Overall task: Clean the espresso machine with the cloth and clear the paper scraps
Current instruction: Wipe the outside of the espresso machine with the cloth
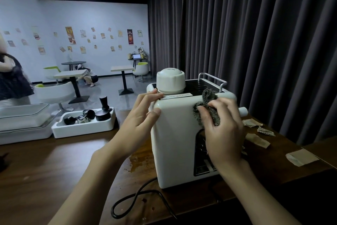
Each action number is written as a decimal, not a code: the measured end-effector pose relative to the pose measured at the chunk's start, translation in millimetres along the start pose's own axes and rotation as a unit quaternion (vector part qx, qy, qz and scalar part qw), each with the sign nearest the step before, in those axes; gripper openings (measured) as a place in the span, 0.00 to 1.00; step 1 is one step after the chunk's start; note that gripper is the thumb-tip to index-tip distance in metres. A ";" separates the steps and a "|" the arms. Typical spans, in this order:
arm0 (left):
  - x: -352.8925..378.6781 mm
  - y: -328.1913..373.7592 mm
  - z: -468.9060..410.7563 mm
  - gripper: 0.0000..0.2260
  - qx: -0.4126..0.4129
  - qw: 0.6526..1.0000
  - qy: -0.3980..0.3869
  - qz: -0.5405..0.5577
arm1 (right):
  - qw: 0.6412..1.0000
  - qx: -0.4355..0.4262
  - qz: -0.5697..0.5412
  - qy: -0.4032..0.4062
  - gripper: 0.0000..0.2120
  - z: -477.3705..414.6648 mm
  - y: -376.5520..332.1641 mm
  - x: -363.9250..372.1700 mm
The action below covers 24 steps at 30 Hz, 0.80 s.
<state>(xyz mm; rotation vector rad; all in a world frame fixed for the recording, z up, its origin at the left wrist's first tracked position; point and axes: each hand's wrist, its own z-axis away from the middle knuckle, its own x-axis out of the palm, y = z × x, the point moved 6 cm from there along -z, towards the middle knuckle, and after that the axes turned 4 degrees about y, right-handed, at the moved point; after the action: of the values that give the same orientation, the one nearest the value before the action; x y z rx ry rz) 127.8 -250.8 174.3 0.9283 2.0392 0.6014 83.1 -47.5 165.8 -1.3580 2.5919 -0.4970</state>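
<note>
The head view looks down on a white espresso machine (175, 133) standing on a dark wooden table (54, 170), with a dark vented panel low on the side that faces the person. The left hand (144, 115) rests on the machine's upper left corner. Its fingers are nearly straight and lie along the top edge just below a round white cap (170, 80), and the thumb touches the rounded edge lower down; it grips nothing. The right hand (222, 130) is on the upper right part of the same side, its fingers curled over a grey knitted cloth (207, 97) and pressing it to the white casing. One end of the cloth sticks up past the fingertips to the machine's top edge, near a bent metal rail (213, 79). The brown paper scraps (257, 139) lie on the table to the right of the machine, beyond the right hand and untouched by either hand, with one larger scrap (301, 157) well apart near the table's edge. A black power cord (135, 199) loops on the table between the forearms, and a wet patch (135, 161) sits just beside the machine's left foot. To the left, a white tray (83, 128) holds a tamper and small metal parts, beside a clear container (23, 115). A dark curtain (255, 42) hangs behind.
</note>
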 end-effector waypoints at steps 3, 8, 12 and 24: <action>-0.5 1.2 -0.3 0.14 0.002 1.000 -0.004 0.007 | 0.999 0.040 -0.004 0.030 0.08 2.4 -5.7 0.9; -3.8 -4.9 -1.3 0.16 -0.002 1.000 -0.013 0.018 | 1.000 0.014 -0.020 -0.002 0.08 9.9 -24.1 11.1; -4.2 -9.3 -3.1 0.17 -0.001 0.999 -0.019 0.027 | 0.999 0.032 -0.024 0.026 0.10 2.5 -19.4 5.6; -6.5 -12.0 -4.8 0.18 0.009 0.999 -0.012 0.049 | 0.992 -0.087 -0.045 -0.074 0.08 33.4 -52.9 29.4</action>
<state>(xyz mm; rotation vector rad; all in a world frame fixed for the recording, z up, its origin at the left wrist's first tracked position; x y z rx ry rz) 121.7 -263.7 172.0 1.0457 1.9899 0.6229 117.0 -106.7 154.3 -1.5103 2.5114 -0.1773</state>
